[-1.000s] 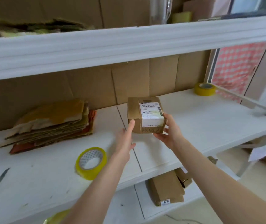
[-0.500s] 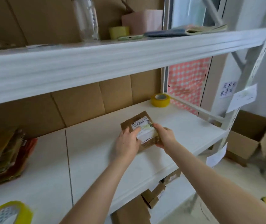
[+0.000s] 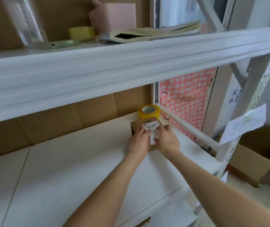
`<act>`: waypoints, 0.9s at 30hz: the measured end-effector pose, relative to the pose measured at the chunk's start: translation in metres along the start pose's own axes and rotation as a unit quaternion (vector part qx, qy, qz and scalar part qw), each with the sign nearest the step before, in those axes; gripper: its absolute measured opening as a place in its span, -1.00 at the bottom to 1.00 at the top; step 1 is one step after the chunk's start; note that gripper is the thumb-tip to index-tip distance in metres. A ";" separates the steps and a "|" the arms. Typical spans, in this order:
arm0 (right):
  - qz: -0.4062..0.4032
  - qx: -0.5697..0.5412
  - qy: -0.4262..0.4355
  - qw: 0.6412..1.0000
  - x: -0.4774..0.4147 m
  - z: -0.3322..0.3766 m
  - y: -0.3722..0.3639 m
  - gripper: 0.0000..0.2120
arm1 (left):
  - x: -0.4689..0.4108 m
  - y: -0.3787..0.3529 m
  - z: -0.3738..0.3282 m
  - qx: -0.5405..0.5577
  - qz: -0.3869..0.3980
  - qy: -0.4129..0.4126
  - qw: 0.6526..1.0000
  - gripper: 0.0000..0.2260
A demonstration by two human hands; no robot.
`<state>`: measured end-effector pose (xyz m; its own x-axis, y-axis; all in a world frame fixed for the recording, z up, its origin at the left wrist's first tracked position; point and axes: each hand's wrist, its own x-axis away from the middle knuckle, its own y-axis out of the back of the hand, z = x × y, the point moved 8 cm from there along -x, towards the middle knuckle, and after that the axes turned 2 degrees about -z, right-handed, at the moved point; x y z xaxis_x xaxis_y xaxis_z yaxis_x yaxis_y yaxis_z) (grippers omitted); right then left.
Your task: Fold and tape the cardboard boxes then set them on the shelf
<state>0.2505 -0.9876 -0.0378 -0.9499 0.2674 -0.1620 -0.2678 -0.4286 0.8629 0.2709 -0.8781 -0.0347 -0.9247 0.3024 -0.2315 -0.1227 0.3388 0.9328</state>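
Now the small cardboard box [image 3: 136, 126], closed and with a white shipping label on top, sits at the back right corner of the white middle shelf [image 3: 81, 161], just in front of a yellow tape roll [image 3: 148, 111]. Whether its base rests fully on the shelf cannot be told, because both hands cover its near side. The left hand [image 3: 139, 141] grips the left side with fingers curled over the top. The right hand [image 3: 168, 140] holds the right side, thumb up by the label. Folding looks finished, though no tape strip can be made out. Setting this box down seems nearly complete, with only the letting go left. Half a second earlier the box was tilted and held near the middle of the shelf, well apart from the tape roll; it has since travelled back and right, and it now looks level. Beyond it hangs a pink dotted sheet [image 3: 185, 99]. An upper shelf [image 3: 114, 63] carries papers, and an open carton [image 3: 253, 153] stands on the floor at right.
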 end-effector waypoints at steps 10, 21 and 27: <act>0.069 0.106 0.071 0.989 -0.054 -0.037 -0.005 -0.39 | -0.067 -0.030 -0.033 0.010 0.029 0.021 0.999 -0.57; 0.038 0.116 0.162 0.979 -0.015 0.048 -0.016 -0.54 | 0.022 0.030 0.042 -0.167 -0.002 0.121 0.978 -0.61; 0.069 0.119 0.229 0.964 0.060 0.143 -0.057 -0.50 | 0.108 0.074 0.117 -0.192 -0.018 0.166 0.967 -0.57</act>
<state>0.2324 -0.8237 -0.0279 -0.9602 -0.2096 -0.1846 -0.1404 -0.2090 0.9678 0.2043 -0.7162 -0.0225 -0.9743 -0.0282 -0.2233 -0.2224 -0.0311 0.9745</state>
